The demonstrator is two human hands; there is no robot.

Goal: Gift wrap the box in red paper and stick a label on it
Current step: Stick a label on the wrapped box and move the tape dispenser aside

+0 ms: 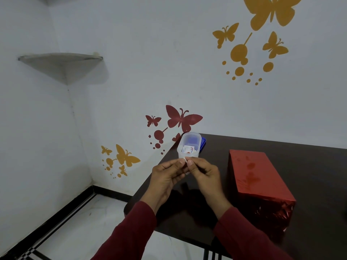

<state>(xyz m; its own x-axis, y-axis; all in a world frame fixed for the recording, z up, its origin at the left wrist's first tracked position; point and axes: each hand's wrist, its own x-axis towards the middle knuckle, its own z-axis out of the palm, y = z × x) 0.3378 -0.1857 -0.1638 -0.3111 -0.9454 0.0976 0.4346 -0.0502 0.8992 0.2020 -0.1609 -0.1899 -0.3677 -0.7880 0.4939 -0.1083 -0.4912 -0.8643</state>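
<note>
The box (259,186) lies on the dark worktop (309,166), already covered in shiny red paper, with the crinkled folded end turned toward the person. It sits well to the right of both hands, out of the way for now, which makes sense if the wrapping is done and only the label is left.

The two hands meet in the air over the near left corner of the worktop. The left hand (165,177) and the right hand (204,175) each pinch a tiny white piece (185,160) between thumb and forefinger, fingertips nearly touching (it looks like a sticker being peeled from its backing, though it is too small to be sure). Holding it up close to the eyes suits such fiddly work.

Just beyond the fingertips stands a small clear plastic tub (188,145) with its lid off, a few white slips with red and blue print inside; I take it as the source of the label. A blue lid (203,144) lies right behind it at the worktop's far corner.

My guess is the next step is to free the sticky side and carry it across to the top face of the box, where the smooth paper should take it well.
</note>
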